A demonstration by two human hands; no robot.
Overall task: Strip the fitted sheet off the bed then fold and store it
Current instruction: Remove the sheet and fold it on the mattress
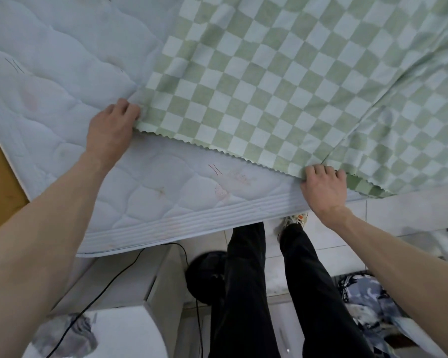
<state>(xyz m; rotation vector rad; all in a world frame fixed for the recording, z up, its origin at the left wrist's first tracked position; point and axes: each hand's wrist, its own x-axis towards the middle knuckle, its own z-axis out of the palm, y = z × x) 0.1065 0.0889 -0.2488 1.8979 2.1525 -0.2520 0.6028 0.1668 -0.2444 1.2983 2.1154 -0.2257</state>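
Both hands grip the sheet's (282, 81) zigzag edge: left hand (111, 127) at its corner, right hand (323, 187) farther along, fingertips tucked under the cloth and hidden. Sheet lies on the mattress (62, 104), its far end cut off. Below: legs (246, 293), a black cable (109, 282), blurred clothes (367, 295).

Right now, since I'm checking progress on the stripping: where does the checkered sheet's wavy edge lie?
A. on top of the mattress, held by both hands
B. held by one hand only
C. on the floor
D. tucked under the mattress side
A: the sheet edge lies across the bare mattress top, the left hand and right hand both gripping it.
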